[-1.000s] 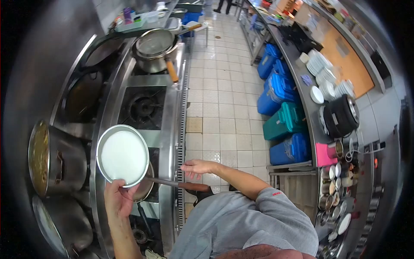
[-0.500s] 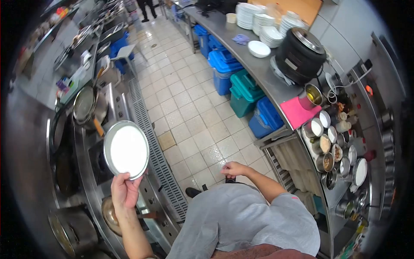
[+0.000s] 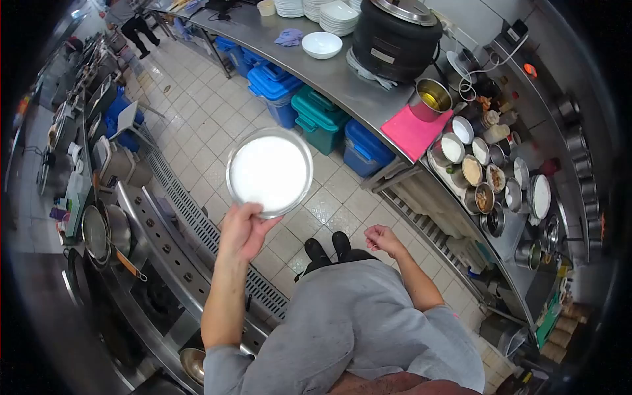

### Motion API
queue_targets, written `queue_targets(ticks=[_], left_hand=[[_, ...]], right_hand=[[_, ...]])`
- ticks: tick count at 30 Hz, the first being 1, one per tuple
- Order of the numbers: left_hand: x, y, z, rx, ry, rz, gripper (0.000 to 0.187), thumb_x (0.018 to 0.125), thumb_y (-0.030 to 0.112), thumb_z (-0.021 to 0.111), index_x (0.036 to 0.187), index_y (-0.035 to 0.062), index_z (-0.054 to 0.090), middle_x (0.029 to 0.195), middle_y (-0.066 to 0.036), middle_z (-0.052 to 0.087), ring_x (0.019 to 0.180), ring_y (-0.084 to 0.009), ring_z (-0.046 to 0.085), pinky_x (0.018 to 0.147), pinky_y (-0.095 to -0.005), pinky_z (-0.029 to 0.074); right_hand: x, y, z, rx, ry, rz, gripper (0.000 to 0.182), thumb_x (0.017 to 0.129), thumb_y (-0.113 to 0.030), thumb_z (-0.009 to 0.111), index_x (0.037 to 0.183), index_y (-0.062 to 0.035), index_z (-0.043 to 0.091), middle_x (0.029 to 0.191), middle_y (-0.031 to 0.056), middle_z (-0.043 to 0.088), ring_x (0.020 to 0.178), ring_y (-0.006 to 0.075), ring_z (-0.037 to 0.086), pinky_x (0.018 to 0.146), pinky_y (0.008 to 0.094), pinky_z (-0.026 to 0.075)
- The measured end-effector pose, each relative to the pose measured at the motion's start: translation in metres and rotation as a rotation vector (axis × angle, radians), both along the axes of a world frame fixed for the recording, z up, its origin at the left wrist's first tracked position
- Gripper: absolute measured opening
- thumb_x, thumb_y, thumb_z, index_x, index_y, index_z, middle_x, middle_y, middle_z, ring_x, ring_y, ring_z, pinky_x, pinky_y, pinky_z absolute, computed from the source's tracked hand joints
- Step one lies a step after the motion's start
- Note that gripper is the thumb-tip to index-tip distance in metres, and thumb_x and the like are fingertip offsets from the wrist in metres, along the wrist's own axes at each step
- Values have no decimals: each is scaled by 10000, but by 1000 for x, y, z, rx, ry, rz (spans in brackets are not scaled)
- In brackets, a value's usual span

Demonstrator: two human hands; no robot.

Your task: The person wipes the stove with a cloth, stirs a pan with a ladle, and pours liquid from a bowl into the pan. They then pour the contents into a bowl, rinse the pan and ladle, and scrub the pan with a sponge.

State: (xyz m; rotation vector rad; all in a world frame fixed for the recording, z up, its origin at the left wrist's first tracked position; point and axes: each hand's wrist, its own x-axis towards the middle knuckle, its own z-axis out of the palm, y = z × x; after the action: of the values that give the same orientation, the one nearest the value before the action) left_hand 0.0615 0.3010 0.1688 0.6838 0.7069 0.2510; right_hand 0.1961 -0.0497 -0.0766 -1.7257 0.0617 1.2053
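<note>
My left hand (image 3: 245,230) grips the near rim of a round metal bowl (image 3: 270,172) filled with something white, thumb on top of the rim. The bowl hangs over the tiled floor, between the stove and the counter. My right hand (image 3: 382,239) is at my right side, above the floor, its fingers curled together; whether anything small lies between them is too small to tell. It touches neither the bowl nor the counter.
On the right, a steel counter (image 3: 289,58) bears a black soup warmer (image 3: 395,43), a white bowl (image 3: 322,45), a pink cloth (image 3: 411,135) and several seasoning pots. Lidded bins (image 3: 319,115) stand below. A stove (image 3: 158,240) is at left. Another person (image 3: 135,29) stands far back.
My left hand and the bowl have moved from over the stove to over the floor. The view has turned toward the right, and my right hand has shifted right.
</note>
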Motion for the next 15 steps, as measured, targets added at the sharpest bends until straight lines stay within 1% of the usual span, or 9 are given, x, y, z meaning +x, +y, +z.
queue_targets(ticks=[1, 3, 5, 8, 9, 11, 15], left_hand=[[15, 2, -6, -21, -29, -77, 546, 861, -60, 427, 1388, -71, 285, 1284, -261, 508, 1075, -368, 640, 847, -431, 622], [45, -3, -13, -20, -52, -140, 545, 866, -58, 421, 1391, -72, 277, 1282, -271, 507, 1068, -369, 644, 840, -424, 626], [75, -11, -21, 4, -79, -241, 545, 868, -58, 414, 1393, -74, 271, 1286, -274, 507, 1064, -372, 647, 842, -431, 623], [116, -30, -24, -9, -68, -324, 546, 867, -53, 419, 1392, -74, 272, 1281, -275, 513, 1053, -367, 653, 834, -435, 624], [130, -36, -28, -10, -69, -330, 546, 867, -53, 419, 1392, -74, 272, 1281, -275, 513, 1053, -367, 653, 834, -435, 624], [156, -48, -41, -27, -49, -413, 538, 861, -51, 425, 1378, -79, 281, 1272, -275, 521, 1044, -361, 659, 826, -435, 625], [204, -84, -47, 15, -37, -466, 545, 848, -59, 428, 1376, -57, 290, 1269, -270, 527, 1038, -357, 662, 809, -429, 630]], right_hand=[[-5, -5, 2, -6, 7, -13, 223, 944, -278, 644, 1036, -77, 624, 805, -4, 635, 687, 92, 621, 599, 250, 523], [-13, -13, 6, -92, -145, 220, 213, 942, -264, 647, 1026, -70, 623, 799, -12, 626, 681, 87, 605, 588, 244, 508], [-13, -32, 6, -97, -136, 178, 214, 938, -262, 654, 1021, -67, 624, 795, -15, 620, 675, 86, 594, 577, 242, 495], [-4, -68, 5, -150, -66, -30, 212, 942, -252, 646, 1023, -58, 624, 815, 6, 636, 670, 93, 606, 579, 247, 506], [0, -80, 4, -151, -67, -36, 212, 942, -252, 646, 1023, -58, 624, 815, 6, 636, 670, 93, 606, 579, 247, 506], [10, -98, 4, -165, -44, -174, 204, 945, -231, 638, 1033, -47, 624, 823, 18, 642, 678, 99, 619, 578, 249, 511], [32, -128, -15, -130, -33, -243, 205, 941, -223, 649, 1036, -43, 634, 836, 18, 649, 705, 109, 631, 613, 253, 518]])
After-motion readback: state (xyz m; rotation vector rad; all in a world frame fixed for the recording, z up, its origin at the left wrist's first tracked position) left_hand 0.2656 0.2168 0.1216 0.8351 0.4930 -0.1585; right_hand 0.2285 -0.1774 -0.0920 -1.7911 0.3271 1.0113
